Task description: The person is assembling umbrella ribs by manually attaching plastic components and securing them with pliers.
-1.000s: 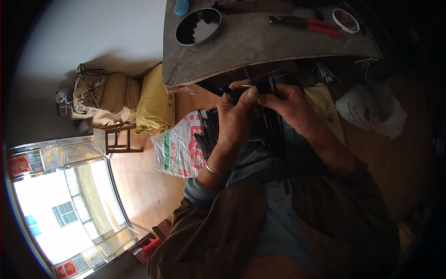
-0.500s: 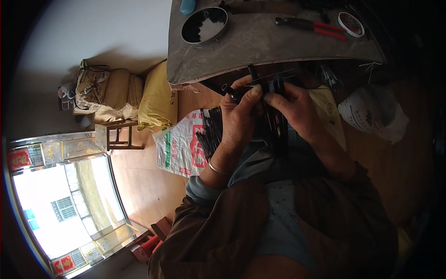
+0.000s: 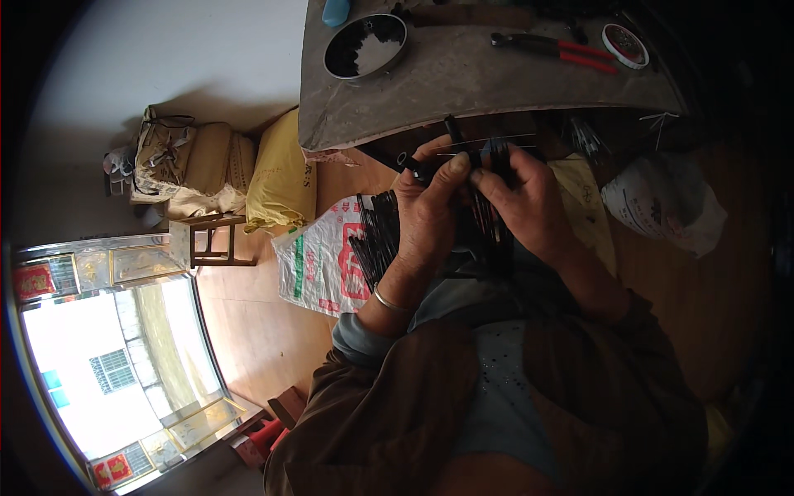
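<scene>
Both hands meet over my lap, just in front of the table's edge. My left hand (image 3: 426,207) is closed around a black tubular piece (image 3: 404,159) with a round open end, its thumb pressed on top. Close beside it, my right hand (image 3: 529,202) pinches thin black ribs (image 3: 493,217) that hang down between the hands and look like umbrella ribs. A thin shiny wire (image 3: 517,136) sticks out to the right above the fingers. More black ribs (image 3: 375,241) lie in a bundle to the left of my left wrist. The fingertips partly hide the joint between the pieces.
On the grey table (image 3: 463,78) stand a bowl (image 3: 337,59) of small black and white bits, red-handled pliers (image 3: 571,51) and a round tin (image 3: 626,45). A printed plastic sack (image 3: 318,256), yellow sack (image 3: 281,178), wooden stool (image 3: 211,240) and white bag (image 3: 662,207) surround me.
My right hand and the ribs have shifted slightly, and the thin wire reaches a little further right. My left hand keeps its hold, almost in place.
</scene>
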Motion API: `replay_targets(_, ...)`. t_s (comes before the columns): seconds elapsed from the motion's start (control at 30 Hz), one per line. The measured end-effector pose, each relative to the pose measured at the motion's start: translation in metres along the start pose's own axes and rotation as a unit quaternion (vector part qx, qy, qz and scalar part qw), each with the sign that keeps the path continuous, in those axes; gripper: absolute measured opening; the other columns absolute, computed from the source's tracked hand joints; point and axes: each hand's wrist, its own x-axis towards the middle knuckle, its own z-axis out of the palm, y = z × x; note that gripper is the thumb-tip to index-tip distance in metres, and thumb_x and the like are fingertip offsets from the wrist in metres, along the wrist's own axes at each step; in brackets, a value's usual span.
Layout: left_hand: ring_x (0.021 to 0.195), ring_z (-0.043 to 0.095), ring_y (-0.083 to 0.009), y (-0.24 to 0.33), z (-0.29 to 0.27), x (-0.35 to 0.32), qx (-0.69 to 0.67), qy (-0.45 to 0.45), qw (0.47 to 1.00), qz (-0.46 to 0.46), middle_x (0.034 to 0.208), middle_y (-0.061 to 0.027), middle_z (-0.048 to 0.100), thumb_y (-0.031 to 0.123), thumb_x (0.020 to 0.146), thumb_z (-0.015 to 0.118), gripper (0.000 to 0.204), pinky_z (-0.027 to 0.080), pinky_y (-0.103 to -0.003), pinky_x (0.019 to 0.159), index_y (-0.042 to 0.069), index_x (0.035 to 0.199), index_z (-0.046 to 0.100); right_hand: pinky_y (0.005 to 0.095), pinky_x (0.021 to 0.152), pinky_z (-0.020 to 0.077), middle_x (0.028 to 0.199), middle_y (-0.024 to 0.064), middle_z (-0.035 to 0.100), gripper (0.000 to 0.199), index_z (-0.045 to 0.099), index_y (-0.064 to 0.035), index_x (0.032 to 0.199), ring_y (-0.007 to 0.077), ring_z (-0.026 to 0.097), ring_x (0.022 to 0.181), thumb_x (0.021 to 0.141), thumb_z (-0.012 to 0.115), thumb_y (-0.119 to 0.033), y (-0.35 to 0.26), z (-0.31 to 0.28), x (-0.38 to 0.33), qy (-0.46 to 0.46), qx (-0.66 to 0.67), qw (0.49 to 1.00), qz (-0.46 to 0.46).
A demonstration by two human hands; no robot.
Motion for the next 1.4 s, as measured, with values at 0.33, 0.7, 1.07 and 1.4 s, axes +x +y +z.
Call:
replay_targets(0.33, 0.064, 0.05, -0.0023, -0.005, -0.01, 0.003, -0.044, -0.049, 0.998, -0.007, 0.079, 0.0031, 0.061, 0.014, 0.086, 0.066, 0.028, 0.041, -0.017, 0.057, 0.002, 0.112, 0.061, 0.0213, 0.062, 0.0392, 0.08, -0.0027, 0.053, 0.02, 0.057, -0.0017, 0.104, 0.0043, 0.044, 0.071, 0.095, 0.056, -0.019, 0.014, -0.006, 0.004, -0.078, 0.126, 0.989, 0.028)
replay_targets(0.7, 0.062, 0.049, -0.0036, -0.006, -0.011, 0.005, -0.054, -0.056, 0.997, -0.028, 0.078, 0.0025, 0.061, 0.013, 0.085, 0.067, 0.031, 0.042, -0.018, 0.058, 0.003, 0.113, 0.059, 0.0209, 0.062, 0.0398, 0.079, -0.0032, 0.054, 0.022, 0.058, -0.001, 0.106, 0.0038, 0.044, 0.071, 0.094, 0.056, -0.02, 0.011, -0.009, 0.007, -0.115, 0.135, 0.984, 0.026)
replay_targets(1.07, 0.061, 0.049, -0.0044, 0.001, -0.008, 0.002, -0.03, -0.059, 0.998, -0.015, 0.074, 0.0023, 0.059, 0.01, 0.085, 0.067, 0.026, 0.041, -0.018, 0.056, 0.004, 0.109, 0.061, 0.0245, 0.07, 0.0426, 0.083, -0.0002, 0.057, 0.023, 0.057, -0.0016, 0.109, 0.0073, 0.049, 0.076, 0.096, 0.052, -0.02, 0.003, -0.004, 0.002, -0.114, 0.123, 0.986, 0.025)
replay_targets(1.4, 0.06, 0.05, -0.0045, -0.001, -0.01, 0.004, -0.03, -0.03, 0.999, -0.02, 0.074, 0.0022, 0.059, 0.009, 0.085, 0.067, 0.024, 0.041, -0.019, 0.055, 0.004, 0.107, 0.062, 0.0257, 0.066, 0.0426, 0.077, 0.0009, 0.056, 0.023, 0.056, -0.0016, 0.108, 0.0082, 0.048, 0.071, 0.097, 0.05, -0.021, 0.008, -0.003, 0.004, -0.091, 0.058, 0.994, 0.009)
